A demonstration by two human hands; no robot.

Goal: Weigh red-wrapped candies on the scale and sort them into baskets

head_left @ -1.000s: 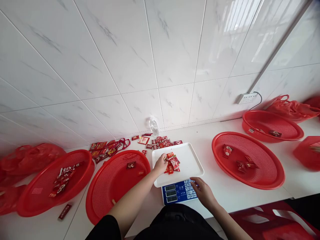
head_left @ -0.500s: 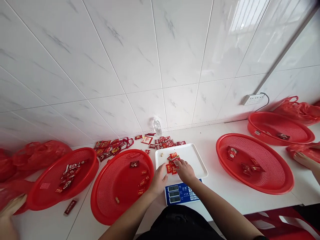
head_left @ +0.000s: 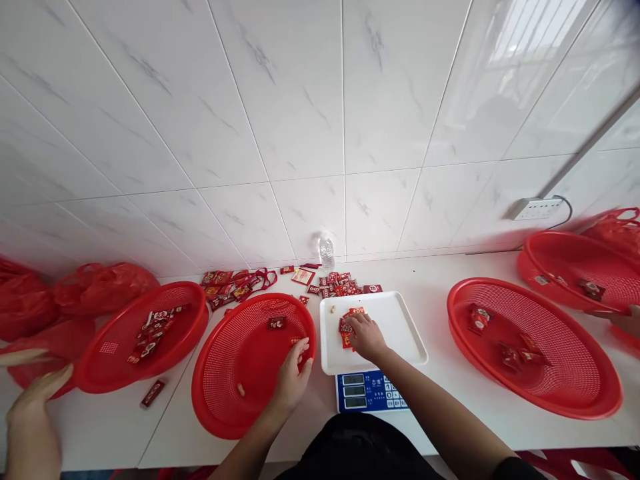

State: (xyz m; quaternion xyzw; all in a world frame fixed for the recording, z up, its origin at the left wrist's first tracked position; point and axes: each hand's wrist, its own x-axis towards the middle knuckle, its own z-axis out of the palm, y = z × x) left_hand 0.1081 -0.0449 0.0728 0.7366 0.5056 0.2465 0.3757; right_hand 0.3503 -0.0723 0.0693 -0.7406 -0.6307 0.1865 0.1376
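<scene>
My right hand point(head_left: 366, 335) rests palm down on a small pile of red candy packets point(head_left: 345, 327) on a white tray point(head_left: 400, 327), its fingers curled over them. The tray sits on a blue digital scale point(head_left: 370, 393). My left hand point(head_left: 293, 380) hovers over the right rim of the middle red mesh basket point(head_left: 235, 373), fingers loosely apart and holding nothing I can see. That basket holds a dark packet point(head_left: 276, 323) and a few small pieces.
More red baskets: left point(head_left: 120, 367) with packets, right point(head_left: 550, 387), far right point(head_left: 560, 267). Loose packets point(head_left: 345, 287) and a water bottle point(head_left: 327, 252) lie by the tiled wall. Red bags point(head_left: 100, 287) sit far left. Other people's hands show at left point(head_left: 30, 400) and right point(head_left: 620, 320).
My left hand left the tray's pile and moved down-left over the middle basket. My right hand went from the scale's keypad onto the packets on the tray. The view shifted left.
</scene>
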